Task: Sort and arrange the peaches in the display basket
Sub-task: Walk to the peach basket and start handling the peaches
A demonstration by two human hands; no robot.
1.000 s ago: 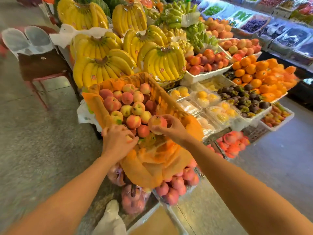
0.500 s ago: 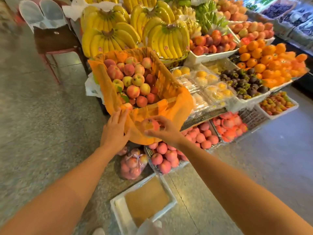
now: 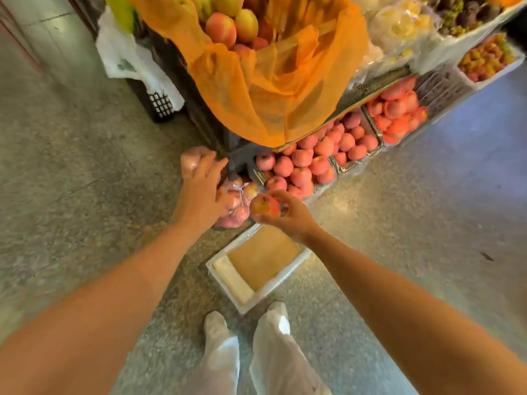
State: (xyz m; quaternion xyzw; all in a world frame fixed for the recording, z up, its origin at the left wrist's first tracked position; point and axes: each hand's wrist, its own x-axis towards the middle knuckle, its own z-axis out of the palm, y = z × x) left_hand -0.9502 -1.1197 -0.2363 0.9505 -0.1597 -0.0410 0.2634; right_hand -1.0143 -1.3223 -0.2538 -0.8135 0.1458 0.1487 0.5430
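The peach is in my right grip, pinched between thumb and curled fingertips. I hold it low, out in front of the counter and well below the display basket. That basket stands at the counter's front edge, with orange netting spilling over its rim and down past the edge. More peaches are heaped inside it.

My left grip is wide, fingers spread and holding nothing. It hovers over a clear bag of fruit on the floor, just left of the peach. Blur hides whether it touches the bag.

Beyond my right grip, trays of pink-red fruit line the foot of the counter. Just beneath my right wrist lies a white foam box with brown card in it. My feet in white covers stand near its closer edge.

Straight up to the basket, the hanging netting is in the way. The floor lies open to the right, and to the left up to a black crate.
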